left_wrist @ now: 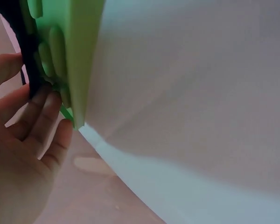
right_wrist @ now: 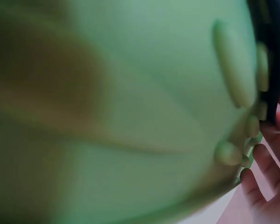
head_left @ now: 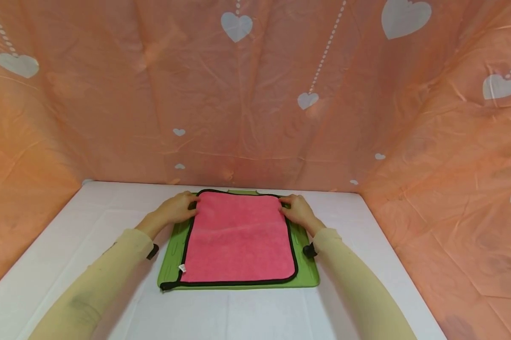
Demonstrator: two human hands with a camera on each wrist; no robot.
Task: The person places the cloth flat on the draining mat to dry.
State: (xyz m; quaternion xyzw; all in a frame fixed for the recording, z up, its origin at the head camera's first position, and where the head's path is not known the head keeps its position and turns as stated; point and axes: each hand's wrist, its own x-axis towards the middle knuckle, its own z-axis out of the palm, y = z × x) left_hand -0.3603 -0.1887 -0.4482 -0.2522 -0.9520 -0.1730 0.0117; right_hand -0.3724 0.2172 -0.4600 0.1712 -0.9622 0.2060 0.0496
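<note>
A pink cloth [head_left: 240, 238] with black edging lies spread over a green board [head_left: 308, 274] that has raised oval ridges. At the cloth's far left corner, my left hand [head_left: 180, 208] pinches the black edge [left_wrist: 31, 70], thumb above and fingers below. My right hand [head_left: 298, 210] pinches the far right corner in the same way. In the right wrist view the fingers [right_wrist: 270, 163] sit under the dark edge [right_wrist: 276, 60], close to the board's ridges. The cloth's near left corner, by a small white tag [head_left: 182, 267], has its black border bunched over the board's corner.
The board lies on a white-covered table [head_left: 187, 316]. Behind it hangs an orange sheet [head_left: 255, 118] printed with pale hearts, and the sheet also encloses the left and right sides. Black straps [head_left: 309, 250] show at both sleeve cuffs.
</note>
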